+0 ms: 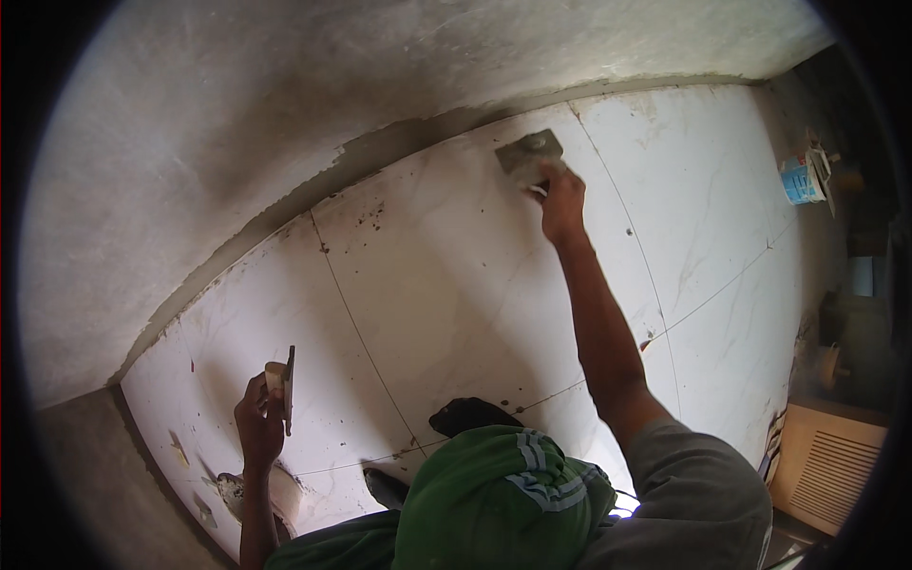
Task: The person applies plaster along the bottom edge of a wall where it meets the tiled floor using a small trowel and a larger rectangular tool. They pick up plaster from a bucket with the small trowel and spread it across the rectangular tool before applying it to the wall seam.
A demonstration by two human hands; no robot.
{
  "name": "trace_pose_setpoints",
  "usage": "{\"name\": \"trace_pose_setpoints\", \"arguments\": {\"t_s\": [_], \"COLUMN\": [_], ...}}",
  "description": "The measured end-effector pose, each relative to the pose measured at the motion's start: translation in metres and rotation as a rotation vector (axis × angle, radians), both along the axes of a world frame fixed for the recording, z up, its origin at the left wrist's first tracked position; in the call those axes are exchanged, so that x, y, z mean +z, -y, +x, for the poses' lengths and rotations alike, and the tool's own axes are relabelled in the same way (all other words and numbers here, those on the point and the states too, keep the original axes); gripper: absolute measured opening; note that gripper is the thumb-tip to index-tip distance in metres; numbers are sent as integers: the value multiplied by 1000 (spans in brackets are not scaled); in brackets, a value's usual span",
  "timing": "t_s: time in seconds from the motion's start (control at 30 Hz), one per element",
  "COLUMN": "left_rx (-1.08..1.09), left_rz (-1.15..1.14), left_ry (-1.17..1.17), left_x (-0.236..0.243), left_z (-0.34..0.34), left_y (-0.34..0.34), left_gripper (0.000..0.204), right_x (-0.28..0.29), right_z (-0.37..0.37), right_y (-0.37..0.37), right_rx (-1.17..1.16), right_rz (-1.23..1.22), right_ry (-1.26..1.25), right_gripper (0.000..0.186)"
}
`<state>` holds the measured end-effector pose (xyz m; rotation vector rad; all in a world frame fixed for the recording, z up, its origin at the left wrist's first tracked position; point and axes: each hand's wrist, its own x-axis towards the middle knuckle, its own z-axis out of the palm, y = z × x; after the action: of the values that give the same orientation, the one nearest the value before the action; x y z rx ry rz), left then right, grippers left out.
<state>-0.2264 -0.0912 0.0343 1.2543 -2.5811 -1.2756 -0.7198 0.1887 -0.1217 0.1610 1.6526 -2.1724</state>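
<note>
My right hand (562, 204) reaches far forward, its fingers closed round a trowel with a grey, roughly rectangular blade (529, 157). That blade is over the white floor tiles, close to the base of the plastered wall; whether it touches the tile I cannot tell. At the left, my left hand (255, 423) grips a second flat tool (289, 391), which looks like a trowel or float turned edge-on, its thin plate upright. A rough grey strip (380, 147) runs along the foot of the wall (237, 95), with a ragged upper edge.
Dark crumbs (372, 217) lie scattered on the tiles (427, 285). A bucket (285, 499) stands beside my left forearm. Far right is a blue and white bucket (803, 180) with tools across it. A slatted wooden panel (831, 465) stands at the lower right. Dark shoes (465, 415) are below.
</note>
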Motion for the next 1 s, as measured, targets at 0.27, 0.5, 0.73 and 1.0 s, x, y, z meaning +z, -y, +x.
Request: {"name": "trace_pose_setpoints", "arguments": {"t_s": [0.27, 0.5, 0.73, 1.0], "left_rx": [53, 116, 161, 150], "left_rz": [-16, 10, 23, 28], "left_ry": [1, 34, -6, 8], "left_x": [11, 17, 26, 25], "left_z": [32, 43, 48, 32], "left_y": [5, -1, -2, -2], "left_gripper": [26, 29, 28, 28], "right_x": [9, 5, 22, 12], "right_z": [-63, -104, -60, -61], "right_y": [56, 102, 73, 132], "right_rx": [74, -52, 34, -70], "right_rz": [96, 55, 46, 31], "right_ry": [83, 138, 25, 259], "right_gripper": [28, 29, 22, 31]}}
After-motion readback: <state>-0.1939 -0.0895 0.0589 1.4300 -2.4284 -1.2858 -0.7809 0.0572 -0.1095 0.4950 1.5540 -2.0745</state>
